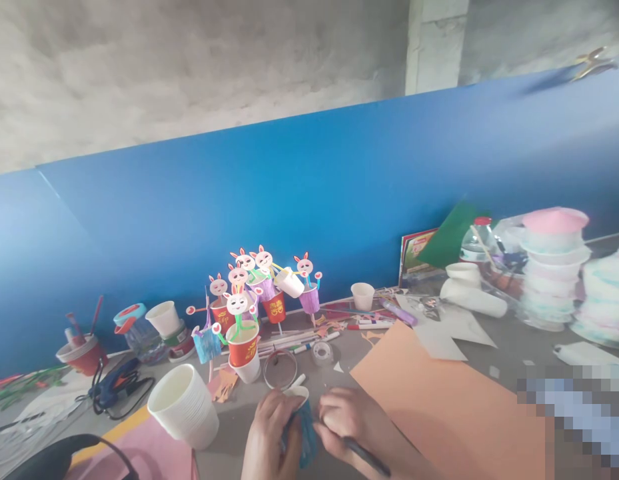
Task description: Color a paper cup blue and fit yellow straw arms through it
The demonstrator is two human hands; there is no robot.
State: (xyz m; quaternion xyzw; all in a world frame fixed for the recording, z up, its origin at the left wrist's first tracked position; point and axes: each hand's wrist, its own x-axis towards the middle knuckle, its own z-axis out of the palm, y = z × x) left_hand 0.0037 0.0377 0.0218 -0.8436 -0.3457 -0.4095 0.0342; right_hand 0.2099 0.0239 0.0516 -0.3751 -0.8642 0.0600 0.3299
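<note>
My left hand (pixel 274 427) is wrapped round a small paper cup (pixel 307 437), its side coloured blue. Against the cup's right side, my right hand (pixel 352 423) is closed round a slim dark pen-like tool (pixel 368 456); the tip is hidden behind the fingers. Just beyond my hands stand paper-cup rabbit figures, with one rabbit face (pixel 237 303) above a red cup (pixel 244 350). A roll of clear tape (pixel 322 353) and a round hoop-like ring (pixel 281 369) lie between the figures and my hands.
A stack of white paper cups (pixel 184 407) stands left of my hands, with a blue glue gun (pixel 112 387) and its cord farther left. Orange paper (pixel 459 407) covers the right side. Stacked-cup towers (pixel 552 280) stand far right, before a blue partition (pixel 299 180).
</note>
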